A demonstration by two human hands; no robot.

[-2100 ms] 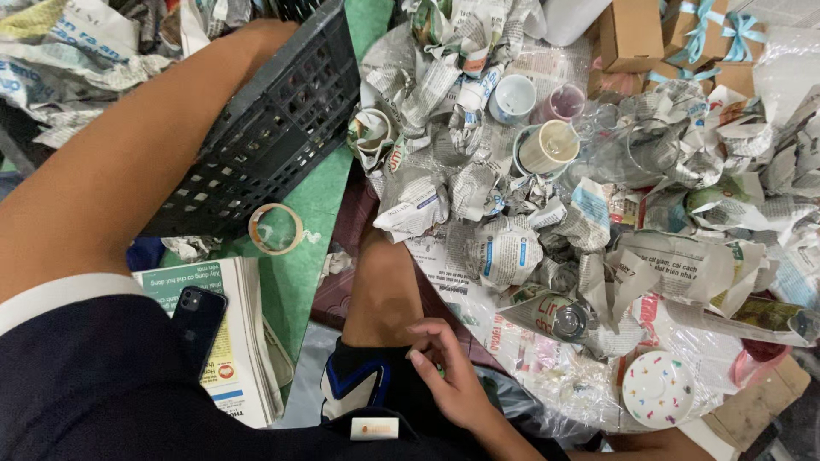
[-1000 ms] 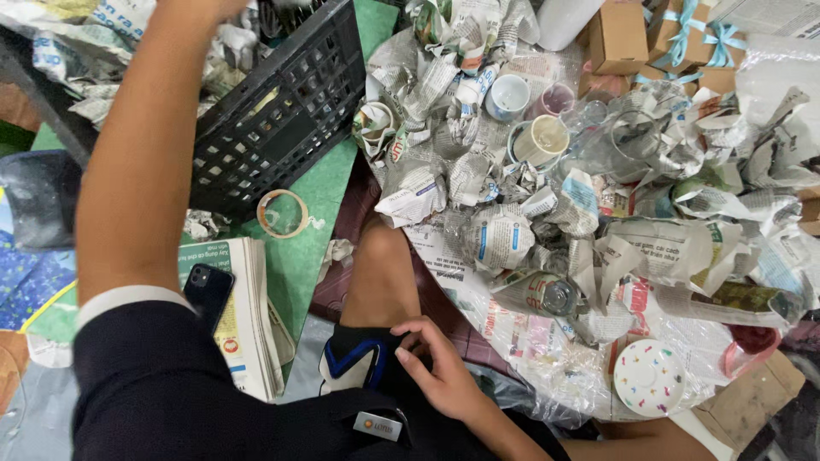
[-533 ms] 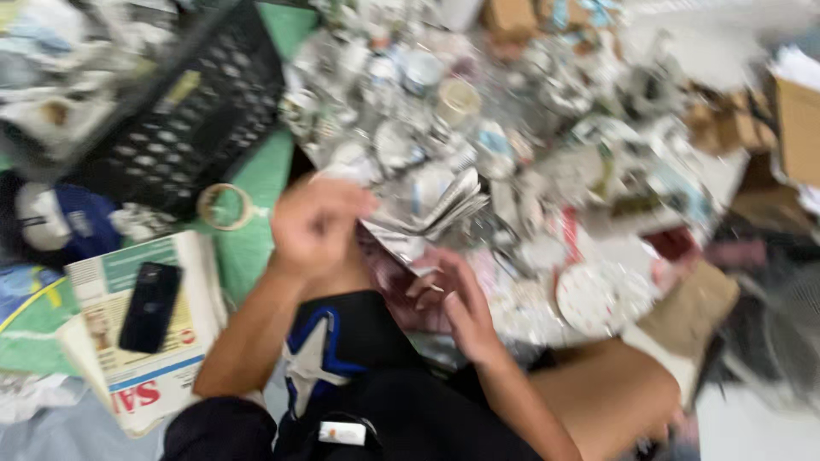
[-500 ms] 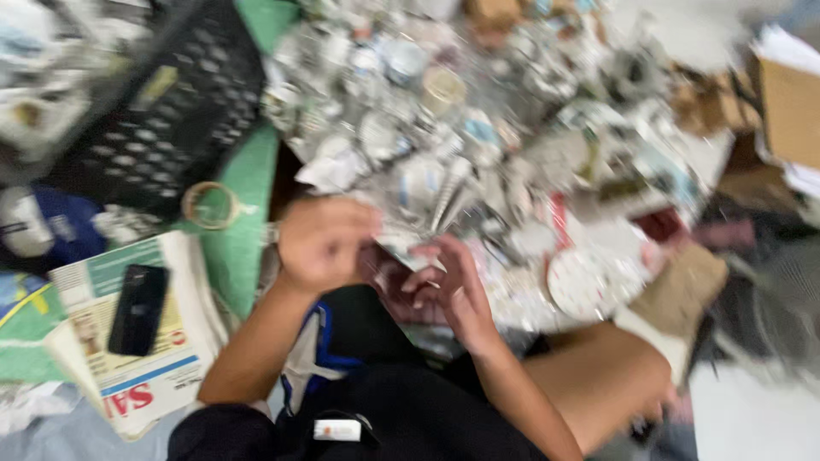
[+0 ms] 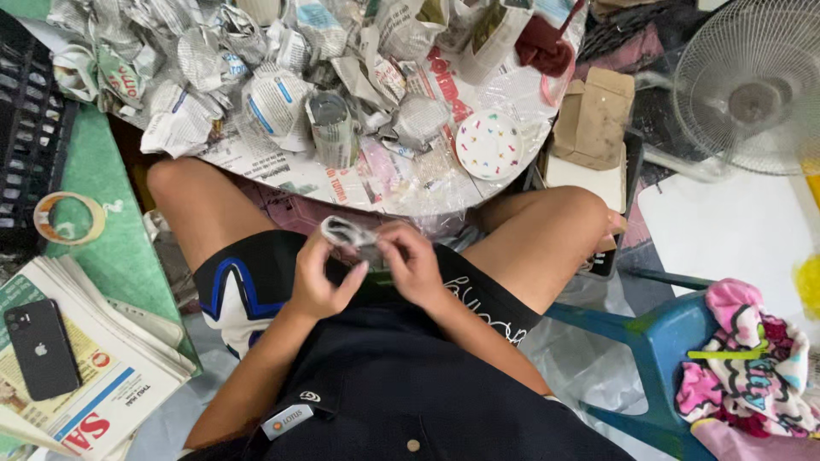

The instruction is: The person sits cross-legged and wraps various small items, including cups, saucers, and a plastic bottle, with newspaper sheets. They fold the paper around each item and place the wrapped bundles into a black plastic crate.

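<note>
As we read the scene from the left, we list: a black phone [image 5: 40,348] lying on a stack of newspapers [image 5: 102,376] on the floor, a roll of tape [image 5: 68,228] on a green mat [image 5: 107,218] beyond it, and the edge of a black crate [image 5: 30,128] at far left.

Centre, near: our left hand [image 5: 318,280] and right hand [image 5: 412,265], both over the lap, fingers curled and pinching a small newspaper-wrapped bundle [image 5: 348,234] between them; neither hand is fully closed, the fingertips doing the holding.

Centre, far: a round bench [image 5: 342,183] heaped with wrapped cups [image 5: 333,128] and crumpled newsprint, plus a white dotted lid [image 5: 489,143] near its right edge.

Right: cardboard boxes [image 5: 594,111], a white fan [image 5: 760,77], a blue plastic chair [image 5: 666,341] carrying a pink patterned cloth [image 5: 752,358].

Risk, as we judge it: the bundle is held only by fingertips above the knees, so a loose fold could let it slip to the floor; the crowded bench rim could also shed a wrapped cup if nudged.
</note>
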